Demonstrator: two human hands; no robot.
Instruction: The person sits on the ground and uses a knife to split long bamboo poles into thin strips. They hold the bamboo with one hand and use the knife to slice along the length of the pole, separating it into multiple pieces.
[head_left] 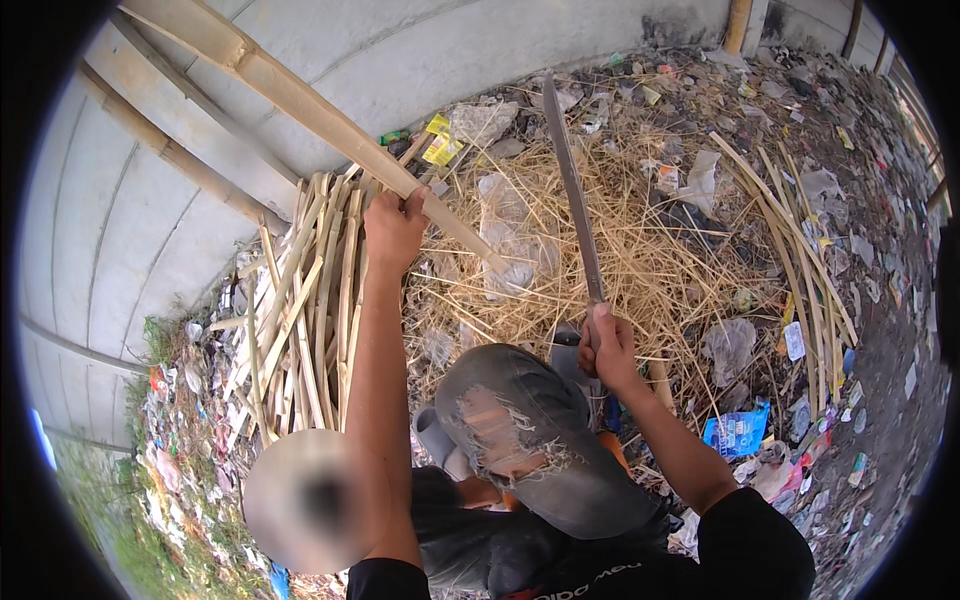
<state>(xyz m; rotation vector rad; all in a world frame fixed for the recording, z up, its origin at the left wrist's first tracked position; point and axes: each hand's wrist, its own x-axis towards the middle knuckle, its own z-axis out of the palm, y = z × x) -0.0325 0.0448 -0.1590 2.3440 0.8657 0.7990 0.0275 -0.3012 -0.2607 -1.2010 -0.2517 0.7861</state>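
Observation:
My left hand (394, 230) is closed around a long split bamboo strip (330, 122). The strip slants from the top left down to a pale end above the straw-covered ground. In my right hand (609, 348) is the handle of a machete (572, 175), its long dark blade pointing up and away from me. Blade and bamboo are apart. Beside my left forearm lies a pile of split bamboo strips (318, 300). My bent knee in torn dark jeans (540, 430) is between my arms.
Thin shavings (650, 250) cover the ground ahead, mixed with plastic litter. More bamboo strips (815, 290) lie at the right. A blue plastic packet (737, 431) is near my right forearm. A grey panel wall (400, 70) stands behind, with a bamboo pole (170, 150) against it.

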